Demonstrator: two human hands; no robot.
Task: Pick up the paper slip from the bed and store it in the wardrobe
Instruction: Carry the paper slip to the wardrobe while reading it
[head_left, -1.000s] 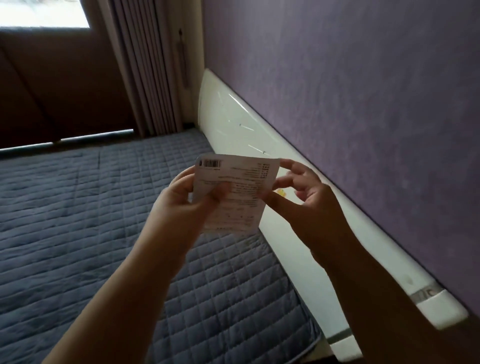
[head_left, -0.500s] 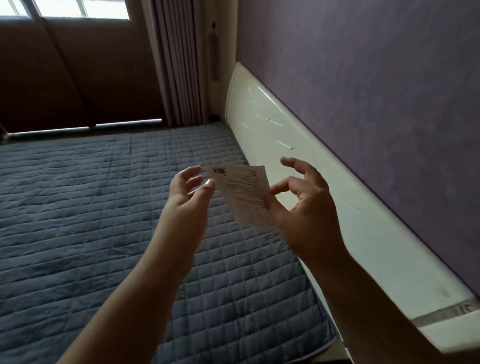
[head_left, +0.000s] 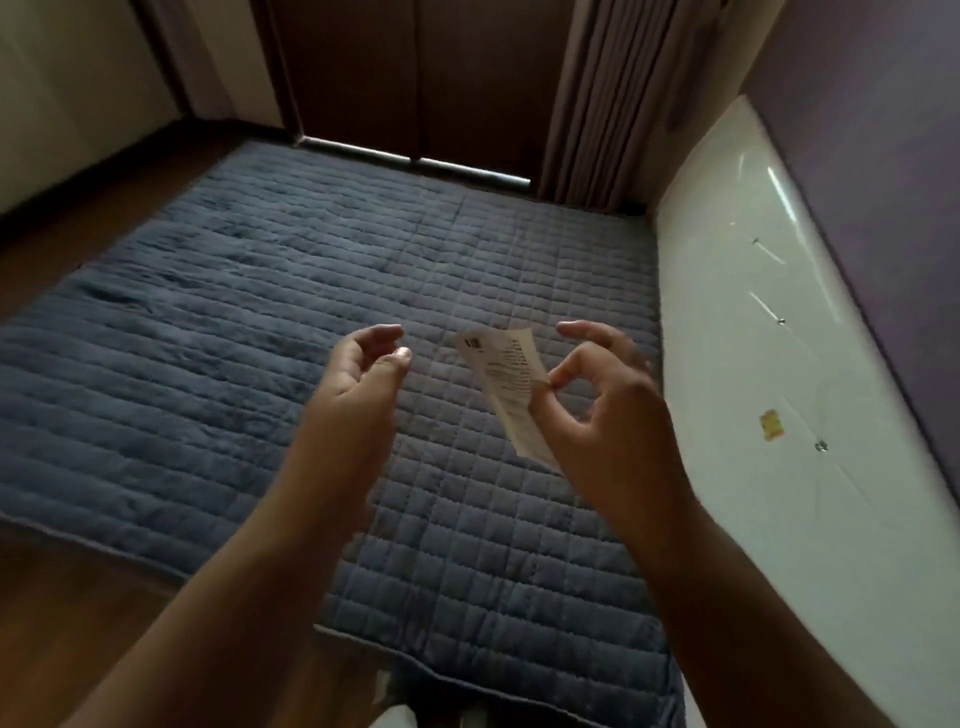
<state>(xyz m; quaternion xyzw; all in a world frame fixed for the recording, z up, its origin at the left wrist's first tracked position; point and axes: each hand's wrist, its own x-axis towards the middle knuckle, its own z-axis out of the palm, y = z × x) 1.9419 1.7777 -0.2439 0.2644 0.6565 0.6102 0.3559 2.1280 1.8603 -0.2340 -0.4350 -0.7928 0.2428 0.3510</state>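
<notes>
two bare forearms in view, no sleeves reaching this far. left hand (head_left: 363, 374) plain, no ring, no watch. right hand (head_left: 602, 410) the same, nothing on the wrist, short trimmed nails showing.

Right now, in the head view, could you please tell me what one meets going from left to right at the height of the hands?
Blue quilted bed cover → left hand, open and empty → paper slip → right hand pinching the slip → white headboard → yellow sticker → purple wall.
</notes>
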